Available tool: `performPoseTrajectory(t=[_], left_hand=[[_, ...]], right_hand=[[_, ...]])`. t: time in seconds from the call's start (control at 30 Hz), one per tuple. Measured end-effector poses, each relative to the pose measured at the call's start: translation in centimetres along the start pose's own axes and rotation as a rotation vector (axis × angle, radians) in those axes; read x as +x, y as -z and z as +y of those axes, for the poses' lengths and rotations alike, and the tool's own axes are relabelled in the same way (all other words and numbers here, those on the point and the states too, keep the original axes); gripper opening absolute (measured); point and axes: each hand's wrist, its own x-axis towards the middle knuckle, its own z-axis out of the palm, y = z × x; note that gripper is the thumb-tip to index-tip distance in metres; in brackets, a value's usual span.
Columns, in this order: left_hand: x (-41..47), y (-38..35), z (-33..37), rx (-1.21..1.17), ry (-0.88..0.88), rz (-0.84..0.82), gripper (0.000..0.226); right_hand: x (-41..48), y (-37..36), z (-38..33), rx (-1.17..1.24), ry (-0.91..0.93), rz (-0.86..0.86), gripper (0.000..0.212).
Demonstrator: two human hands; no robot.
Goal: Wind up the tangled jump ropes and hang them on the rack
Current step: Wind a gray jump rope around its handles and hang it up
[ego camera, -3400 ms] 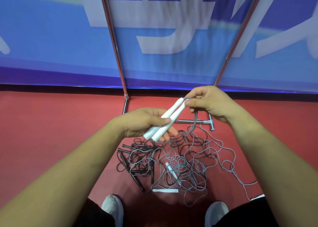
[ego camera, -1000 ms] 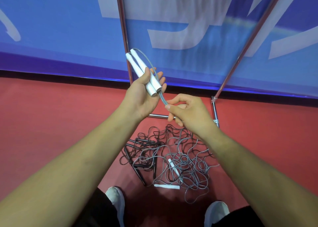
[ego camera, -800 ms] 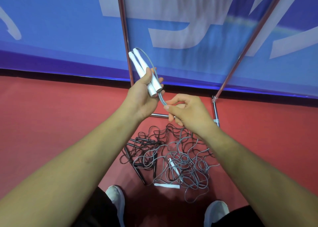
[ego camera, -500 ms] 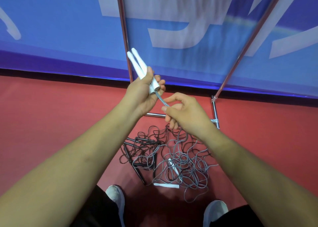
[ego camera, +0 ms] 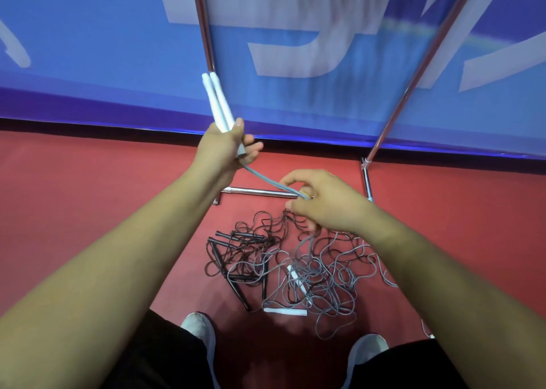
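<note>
My left hand (ego camera: 223, 148) grips two white jump rope handles (ego camera: 216, 100) side by side, their free ends pointing up. A grey rope (ego camera: 263, 179) runs from the handles down to my right hand (ego camera: 322, 202), which is closed around it. Below that hand the grey rope drops into a tangled pile (ego camera: 310, 267) of grey and black ropes on the red floor. Black handles (ego camera: 233, 285) lie at the pile's left, and loose white handles (ego camera: 285, 311) lie near its front. The metal rack (ego camera: 204, 25) stands behind the pile, its base bar (ego camera: 260, 192) on the floor.
A blue banner with white lettering (ego camera: 118, 49) hangs behind the rack. The rack's right post (ego camera: 413, 72) slants up to the right. My two light shoes (ego camera: 199, 326) stand just in front of the pile on the red floor (ego camera: 88, 196).
My right hand has slid down the grey rope and away from my left hand, stretching a longer length between them. The handles stay upright in my left hand.
</note>
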Motion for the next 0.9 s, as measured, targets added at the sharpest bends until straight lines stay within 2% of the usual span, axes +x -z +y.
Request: performPoseTrajectory(t=[0.13,0.3,0.43,0.63,0.77,0.9], left_hand=[[0.2,0.4,-1.1,0.416,-0.039,-0.047,0.014],[-1.3,0.0,-1.9,0.717,0.038,-0.266,0.013],[-2.5,-0.3,-2.1,0.776,0.161,-0.519,0.013],[-3.1,-0.5,-1.6,0.660,0.266,-0.785,0.021],[-3.6,-0.7,-1.4,0.662,0.303,-0.844,0.029],[-3.9,-0.7,-1.1,0.740,0.323,-0.905,0.032]], right_hand=[[-0.3,2.0,0.0,-0.111,0.059,0.198,0.002],[-0.8,4.4,0.7,-0.316,0.058,0.303,0.017],[-1.0,6.2,1.5,-0.251,0.021,0.286,0.021],[-1.2,8.1,2.5,-0.203,-0.019,0.303,0.026],[-1.3,8.7,3.3,-0.217,-0.035,0.208,0.014],[-1.4,9.2,3.4,-0.200,-0.037,0.204,0.017]])
